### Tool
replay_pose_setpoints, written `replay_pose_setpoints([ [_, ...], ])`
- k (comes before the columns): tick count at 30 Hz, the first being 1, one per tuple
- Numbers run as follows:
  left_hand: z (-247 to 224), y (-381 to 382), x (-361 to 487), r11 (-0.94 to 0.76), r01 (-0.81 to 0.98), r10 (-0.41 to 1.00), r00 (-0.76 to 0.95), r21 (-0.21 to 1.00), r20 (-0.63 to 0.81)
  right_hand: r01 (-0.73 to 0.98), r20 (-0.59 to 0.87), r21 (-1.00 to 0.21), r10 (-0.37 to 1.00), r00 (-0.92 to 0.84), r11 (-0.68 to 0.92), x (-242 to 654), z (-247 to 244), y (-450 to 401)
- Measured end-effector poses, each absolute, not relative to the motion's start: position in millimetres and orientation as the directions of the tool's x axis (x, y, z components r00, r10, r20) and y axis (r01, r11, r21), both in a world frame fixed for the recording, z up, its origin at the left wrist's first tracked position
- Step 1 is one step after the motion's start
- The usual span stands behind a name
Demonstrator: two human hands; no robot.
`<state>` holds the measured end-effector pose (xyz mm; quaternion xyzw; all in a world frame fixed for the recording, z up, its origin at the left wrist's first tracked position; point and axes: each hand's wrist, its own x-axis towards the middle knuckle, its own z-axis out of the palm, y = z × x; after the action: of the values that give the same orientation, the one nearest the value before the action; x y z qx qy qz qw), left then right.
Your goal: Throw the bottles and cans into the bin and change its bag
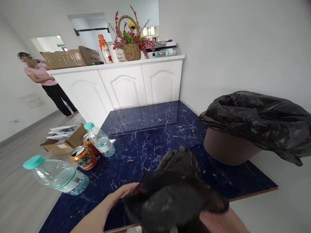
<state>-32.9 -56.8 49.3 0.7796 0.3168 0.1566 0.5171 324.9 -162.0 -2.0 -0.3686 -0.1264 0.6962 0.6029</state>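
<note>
A crumpled black plastic bag (170,200) is held up between my two hands at the front edge of the table, blurred at its near part. My left hand (119,195) grips the bag's left side, its fingertips hidden by the plastic. At the lower right, my right hand (220,221) is closed on the other side, and part of it lies outside the picture. Past the bag, to the right, a brown bin (228,147) stands on the table, lined with another black plastic bag (257,110) folded over its rim.
On the left of the dark blue marbled table (145,132) stand a large water bottle (60,178), a smaller water bottle (102,142) and two orange cans (84,158). A white cabinet (126,85) bears a flower basket (132,51). A person (42,74) stands far left.
</note>
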Motion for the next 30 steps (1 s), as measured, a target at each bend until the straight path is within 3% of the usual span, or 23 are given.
replay_pose_setpoints([
  [5,46.7,-54.6,43.2,-0.304,0.415,0.818,0.576,0.857,0.011,-0.854,-0.484,-0.464,0.875,0.025,-0.233,331.5,-3.9,-148.5],
  [12,47.7,-16.4,120.0,-0.332,0.394,0.844,0.53,0.857,0.084,-0.698,-0.397,-0.705,0.886,0.24,-0.126,362.3,-21.8,-138.0],
  [14,38.4,-5.2,126.9,-0.372,0.444,0.844,0.528,0.815,0.097,-0.566,-0.361,-0.815,0.872,0.331,-0.122,371.0,-23.6,-141.6],
  [16,31.1,2.0,130.4,-0.483,0.508,0.835,0.513,0.713,0.201,-0.347,-0.27,-0.932,0.839,0.472,-0.105,373.7,-19.4,-148.6],
  [19,30.1,5.8,133.9,-0.641,0.578,0.767,0.501,0.504,0.401,0.102,0.06,-0.995,0.763,0.644,-0.008,366.9,-3.7,-158.2],
  [21,34.8,6.1,138.1,-0.709,0.575,0.705,0.579,0.408,0.409,0.377,0.298,-0.924,0.744,0.598,0.067,358.7,9.3,-157.2],
  [23,40.3,6.3,144.9,-0.79,0.514,0.609,0.718,0.335,0.337,0.562,0.423,-0.819,0.787,0.45,0.119,350.7,20.0,-147.9],
  [27,42.8,10.3,160.9,-0.922,0.287,0.338,0.923,0.258,0.182,0.768,0.402,-0.625,0.901,0.163,0.14,336.7,18.4,-116.0],
  [30,35.9,15.8,167.9,-0.963,0.148,0.18,0.975,0.227,0.129,0.865,0.312,-0.496,0.946,0.089,0.082,327.7,-5.5,-101.8],
])
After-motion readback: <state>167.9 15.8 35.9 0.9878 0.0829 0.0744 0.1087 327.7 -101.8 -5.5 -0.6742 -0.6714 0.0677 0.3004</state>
